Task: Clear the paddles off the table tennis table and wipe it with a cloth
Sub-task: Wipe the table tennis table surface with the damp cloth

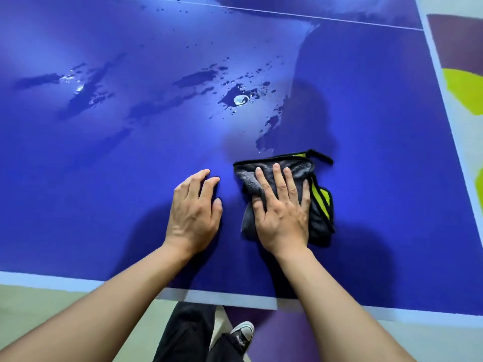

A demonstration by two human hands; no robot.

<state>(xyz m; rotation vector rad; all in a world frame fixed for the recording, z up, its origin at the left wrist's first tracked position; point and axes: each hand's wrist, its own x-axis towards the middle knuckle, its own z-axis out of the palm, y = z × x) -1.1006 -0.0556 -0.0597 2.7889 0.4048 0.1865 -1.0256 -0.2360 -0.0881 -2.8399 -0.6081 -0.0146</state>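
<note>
Right grip presses flat-fingered on the cloth, left grip rests empty on the counter; no paddles in sight, wet patches ahead unwiped.

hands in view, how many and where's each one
2. The left hand rests on the bare blue table. The right hand presses flat on the grey cloth, just to the left hand's right. Neither is hidden.
</note>
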